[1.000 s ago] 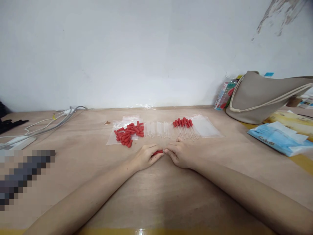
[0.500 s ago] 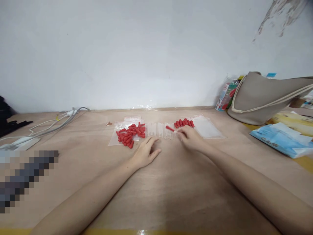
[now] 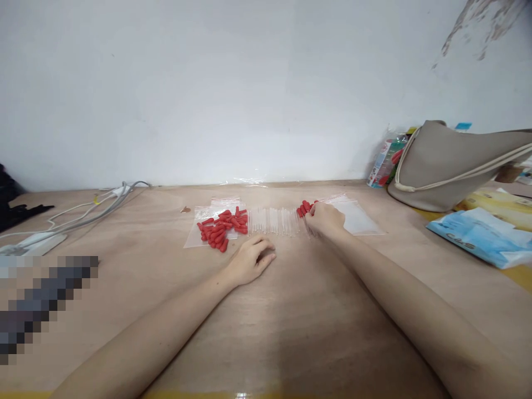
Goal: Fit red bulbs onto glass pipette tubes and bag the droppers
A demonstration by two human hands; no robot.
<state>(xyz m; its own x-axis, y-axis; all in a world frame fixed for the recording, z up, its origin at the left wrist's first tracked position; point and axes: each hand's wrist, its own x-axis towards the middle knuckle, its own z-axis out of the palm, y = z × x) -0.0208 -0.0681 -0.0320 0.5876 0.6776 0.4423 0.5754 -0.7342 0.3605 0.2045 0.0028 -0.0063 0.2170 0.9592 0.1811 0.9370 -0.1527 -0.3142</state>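
Right of the row of clear tubes (image 3: 274,220), your right hand (image 3: 326,219) partly covers the red-capped tubes (image 3: 305,208); whether it pinches one, I cannot tell. Your left hand (image 3: 248,260), thumb and fingers apart, lies nearer you than the row; red bulbs (image 3: 216,230) lie left of the row.

Left hand (image 3: 249,261), right hand (image 3: 327,220) and forearms (image 3: 166,332) are bare

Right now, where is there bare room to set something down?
Between the left forearm and right forearm; also between the cables and left forearm. Crowded: around the right hand, with red bulbs, clear tubes and plastic bag; far right, with handbag and blue tissue pack.
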